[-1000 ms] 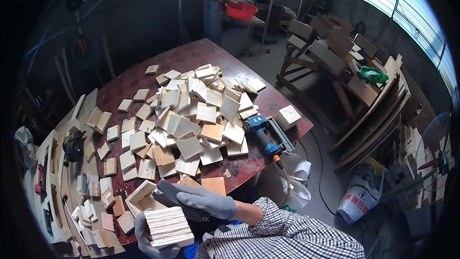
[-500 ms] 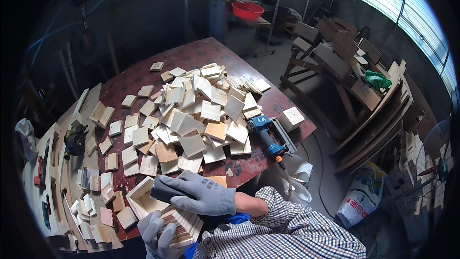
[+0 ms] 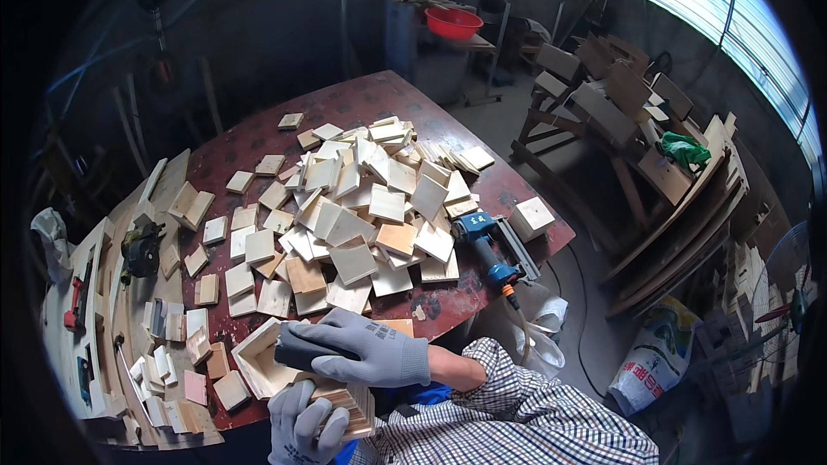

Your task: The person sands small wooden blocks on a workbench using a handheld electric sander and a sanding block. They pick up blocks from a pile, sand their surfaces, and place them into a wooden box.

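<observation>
One dark block (image 3: 301, 346) is gripped by the curled fingers of the right hand (image 3: 369, 350), and a layered wooden block (image 3: 355, 405) is clasped in the left's (image 3: 303, 427) bent fingers, lower centre. An open box (image 3: 257, 365) appears already joined; many wooden squares (image 3: 353, 263) are left loose mid-frame.

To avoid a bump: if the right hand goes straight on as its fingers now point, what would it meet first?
Beyond the dark block it holds, the right hand would probably meet the open wooden box first; depth is unclear, so it might pass above.
</observation>
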Demonstrator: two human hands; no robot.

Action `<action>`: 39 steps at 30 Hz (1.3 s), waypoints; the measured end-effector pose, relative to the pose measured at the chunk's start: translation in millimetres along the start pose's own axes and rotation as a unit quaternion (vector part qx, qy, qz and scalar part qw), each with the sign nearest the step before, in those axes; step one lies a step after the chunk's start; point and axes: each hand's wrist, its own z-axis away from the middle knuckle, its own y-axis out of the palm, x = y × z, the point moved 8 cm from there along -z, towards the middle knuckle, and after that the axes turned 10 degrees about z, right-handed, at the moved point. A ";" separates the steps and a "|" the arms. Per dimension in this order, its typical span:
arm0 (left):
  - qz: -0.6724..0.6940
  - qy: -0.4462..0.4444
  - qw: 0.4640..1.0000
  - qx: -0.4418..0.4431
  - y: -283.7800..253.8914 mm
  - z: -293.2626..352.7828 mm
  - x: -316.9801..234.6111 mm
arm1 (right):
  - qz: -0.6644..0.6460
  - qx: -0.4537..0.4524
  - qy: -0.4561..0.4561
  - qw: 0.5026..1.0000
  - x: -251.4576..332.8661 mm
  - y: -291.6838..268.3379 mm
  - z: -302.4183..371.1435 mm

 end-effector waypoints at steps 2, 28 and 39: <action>0.003 -0.032 0.999 -0.027 -6.7 5.1 7.5 | -0.006 0.001 0.007 1.000 0.8 3.6 12.9; 0.007 -0.019 1.000 -0.016 9.3 10.8 5.0 | 0.000 -0.032 -0.041 0.999 19.0 2.9 16.7; -0.012 -0.054 0.998 -0.031 -7.3 11.8 17.1 | -0.121 -0.083 0.017 0.989 11.9 -8.0 27.9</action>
